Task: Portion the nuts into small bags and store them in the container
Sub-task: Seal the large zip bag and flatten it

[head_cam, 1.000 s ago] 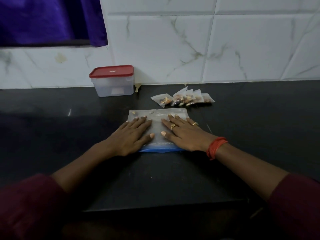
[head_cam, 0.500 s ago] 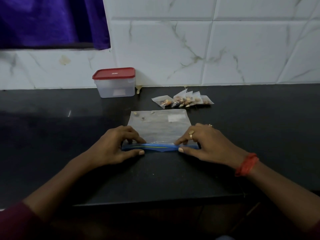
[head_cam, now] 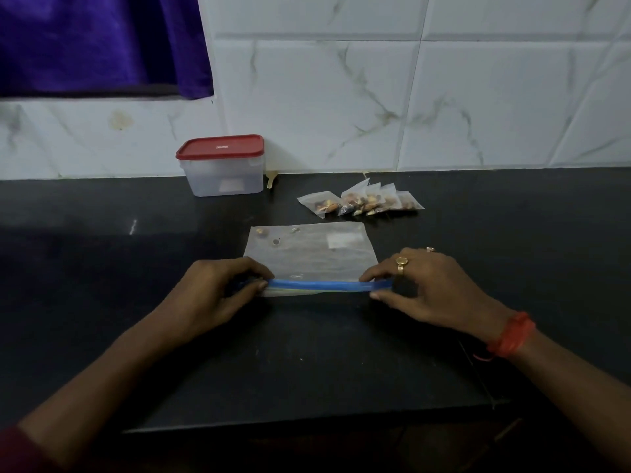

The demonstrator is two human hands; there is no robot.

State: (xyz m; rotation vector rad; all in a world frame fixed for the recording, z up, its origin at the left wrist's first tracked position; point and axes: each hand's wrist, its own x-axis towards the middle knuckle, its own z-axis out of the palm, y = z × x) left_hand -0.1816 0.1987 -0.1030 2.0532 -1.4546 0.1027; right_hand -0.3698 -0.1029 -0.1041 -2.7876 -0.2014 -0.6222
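On the dark table [head_cam: 102, 285], the left hand [head_cam: 208, 295] and right hand [head_cam: 433, 288] each pinch an end of the blue seal strip [head_cam: 317, 286] of a nearly empty large bag [head_cam: 310, 250] lying flat. Beyond it sit the small bags of nuts [head_cam: 362, 201]; the lidded container [head_cam: 223, 165] stands against the tiled wall [head_cam: 409, 97]

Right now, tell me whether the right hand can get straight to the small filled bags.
Probably yes. The counter between the right hand and the small filled bags is bare, but the hand is pinching the large bag's blue zip strip and must release first.
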